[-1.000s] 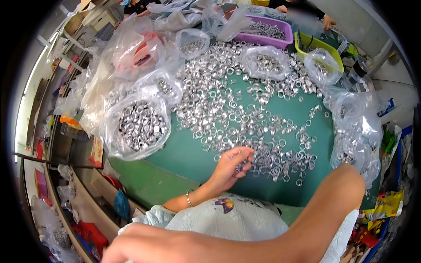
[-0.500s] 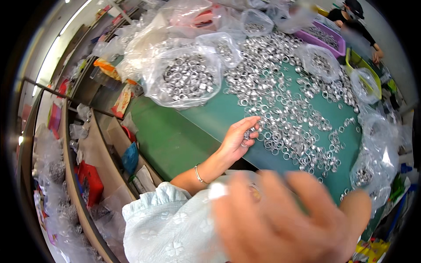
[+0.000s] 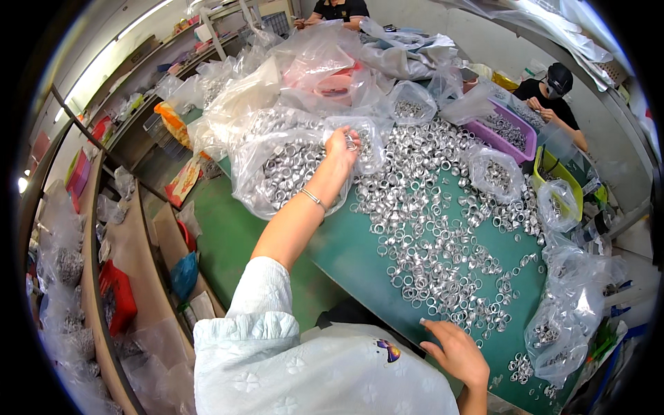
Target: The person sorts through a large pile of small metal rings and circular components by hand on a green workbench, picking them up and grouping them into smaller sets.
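My left hand (image 3: pixel 342 144) reaches out over a large clear plastic bag (image 3: pixel 277 173) full of silver metal rings, with its fingers closed on a few rings at the bag's mouth. A thin bracelet sits on that wrist. Many loose metal rings (image 3: pixel 429 235) lie spread over the green table (image 3: pixel 346 256). At the table's near edge my right hand (image 3: pixel 453 353) rests with its fingers apart, holding nothing, just below the nearest rings.
More clear bags of rings (image 3: pixel 564 318) lie along the right edge and at the back. A purple tray (image 3: pixel 515 131) and a yellow-green tray (image 3: pixel 553 173) stand far right. A person in black (image 3: pixel 553 90) works there; another sits at the far end. Shelves (image 3: pixel 117 277) run on the left.
My left hand has gone from the loose rings near the table's edge up to the big bag. My right hand, raised close to the camera before, has dropped to the table's near edge.
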`<state>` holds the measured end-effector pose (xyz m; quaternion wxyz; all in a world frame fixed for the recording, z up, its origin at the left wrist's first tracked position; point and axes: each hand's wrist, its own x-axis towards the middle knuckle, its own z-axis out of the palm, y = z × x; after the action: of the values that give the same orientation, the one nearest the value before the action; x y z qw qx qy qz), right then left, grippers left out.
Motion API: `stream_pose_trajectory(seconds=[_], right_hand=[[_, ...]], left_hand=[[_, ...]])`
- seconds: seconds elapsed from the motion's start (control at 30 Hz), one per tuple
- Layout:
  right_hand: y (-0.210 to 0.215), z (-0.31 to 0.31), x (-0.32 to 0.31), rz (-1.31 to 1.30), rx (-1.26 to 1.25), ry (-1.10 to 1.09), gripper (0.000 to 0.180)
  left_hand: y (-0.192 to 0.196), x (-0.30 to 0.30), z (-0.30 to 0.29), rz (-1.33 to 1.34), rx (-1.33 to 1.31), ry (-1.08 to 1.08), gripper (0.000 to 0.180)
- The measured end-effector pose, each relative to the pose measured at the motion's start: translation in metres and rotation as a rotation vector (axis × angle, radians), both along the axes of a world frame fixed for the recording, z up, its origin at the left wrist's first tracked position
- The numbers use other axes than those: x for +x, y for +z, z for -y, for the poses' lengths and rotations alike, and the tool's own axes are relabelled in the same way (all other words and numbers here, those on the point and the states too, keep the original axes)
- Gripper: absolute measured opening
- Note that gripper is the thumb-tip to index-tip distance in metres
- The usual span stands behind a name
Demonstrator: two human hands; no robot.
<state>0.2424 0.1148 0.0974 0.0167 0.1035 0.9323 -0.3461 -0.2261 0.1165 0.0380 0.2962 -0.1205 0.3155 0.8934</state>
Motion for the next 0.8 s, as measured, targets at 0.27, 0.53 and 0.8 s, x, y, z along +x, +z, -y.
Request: stream_pose_trajectory(seconds=[0.27, 0.53, 0.8], right_hand=[[-0.069, 0.008, 0.001, -0.148, 0.352, -0.665, 0.046], [-0.133, 0.010, 0.006, -0.187, 0.568, -0.939, 0.044], [-0.129, 0.012, -0.003, -0.167, 0.588, -0.965, 0.034]], left_hand=[[-0.012, 0.018, 0.012, -0.026, 0.026, -0.272, 0.021], [0.002, -0.012, -0.010, 0.000, -0.128, -0.082, 0.021], [0.014, -0.001, -0.011, -0.168, -0.174, -0.083, 0.027]])
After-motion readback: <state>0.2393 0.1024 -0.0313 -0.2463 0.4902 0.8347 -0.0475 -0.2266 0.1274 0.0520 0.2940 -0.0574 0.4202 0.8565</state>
